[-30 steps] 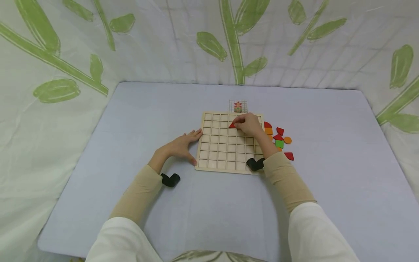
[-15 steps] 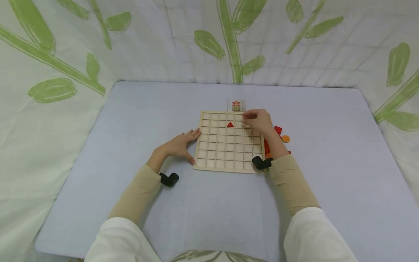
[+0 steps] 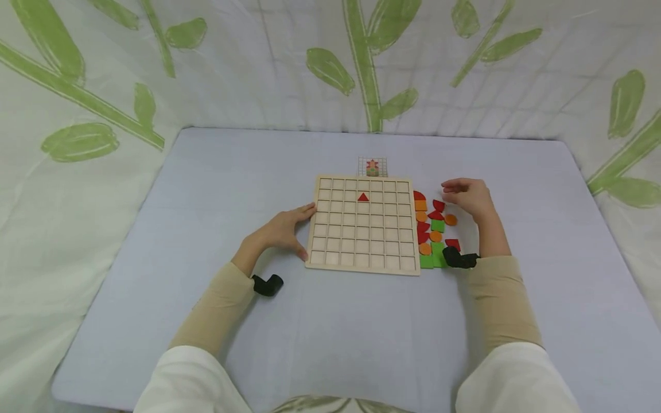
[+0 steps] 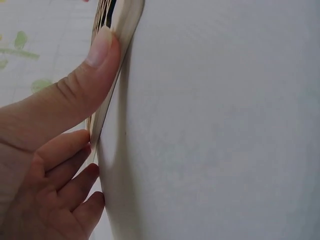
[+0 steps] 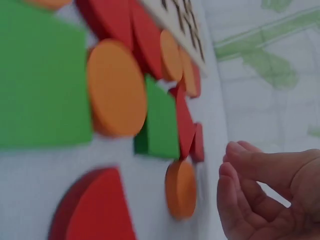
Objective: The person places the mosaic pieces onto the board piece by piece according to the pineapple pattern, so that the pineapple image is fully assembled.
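A wooden grid board (image 3: 355,232) lies on the table with one red triangle (image 3: 364,197) in a cell of its second row. Along the board's left edge rests my left hand (image 3: 281,231), its fingertips on the side and its thumb (image 4: 92,75) at the near corner. To the right of the board lie loose pieces, among them a green square (image 3: 437,226), an orange disc (image 3: 451,219) and a red rounded piece (image 3: 452,244). Above their far end hovers my right hand (image 3: 471,198), fingers loosely bent, holding nothing in the right wrist view.
A small gridded pattern card (image 3: 372,167) with a red, orange and green figure lies behind the board. The pale table (image 3: 248,172) ends at a white cloth with painted green leaves (image 3: 330,70). Black wrist cameras (image 3: 267,285) jut from both forearms.
My right hand let go of the red triangle, leaving it in the board's second row, and moved right past the loose pieces. My left hand stays at the board's edge.
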`<state>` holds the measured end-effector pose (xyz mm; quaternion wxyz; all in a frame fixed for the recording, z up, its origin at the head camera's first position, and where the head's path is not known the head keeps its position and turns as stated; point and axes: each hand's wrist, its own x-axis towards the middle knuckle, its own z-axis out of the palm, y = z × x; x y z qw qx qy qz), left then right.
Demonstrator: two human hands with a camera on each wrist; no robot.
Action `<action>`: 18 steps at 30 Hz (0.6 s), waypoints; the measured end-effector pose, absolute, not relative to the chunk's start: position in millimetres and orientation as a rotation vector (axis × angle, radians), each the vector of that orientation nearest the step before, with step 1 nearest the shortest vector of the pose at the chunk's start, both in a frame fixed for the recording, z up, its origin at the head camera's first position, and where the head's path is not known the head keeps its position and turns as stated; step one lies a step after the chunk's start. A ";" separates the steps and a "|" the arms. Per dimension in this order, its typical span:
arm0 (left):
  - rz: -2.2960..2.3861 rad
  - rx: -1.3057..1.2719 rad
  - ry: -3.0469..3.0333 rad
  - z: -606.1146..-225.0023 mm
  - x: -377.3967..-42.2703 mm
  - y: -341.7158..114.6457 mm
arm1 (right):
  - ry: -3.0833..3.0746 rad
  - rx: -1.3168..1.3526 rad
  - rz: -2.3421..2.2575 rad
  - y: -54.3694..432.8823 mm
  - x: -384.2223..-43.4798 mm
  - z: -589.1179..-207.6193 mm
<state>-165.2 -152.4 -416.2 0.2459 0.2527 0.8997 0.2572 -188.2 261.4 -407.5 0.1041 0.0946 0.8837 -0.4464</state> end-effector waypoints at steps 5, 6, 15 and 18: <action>0.722 0.687 2.453 -416.0 -164.3 -153.0 | 2.530 0.271 -1.226 269.4 -182.7 -411.0; 0.726 0.689 2.450 -416.3 -164.1 -152.9 | 2.520 0.274 -1.208 270.1 -181.9 -411.8; 0.753 0.712 2.429 -418.5 -164.4 -152.9 | 2.494 0.215 -1.142 274.4 -178.7 -413.1; 0.751 0.714 2.433 -419.2 -165.1 -153.7 | 2.484 0.147 -1.128 277.8 -179.6 -412.1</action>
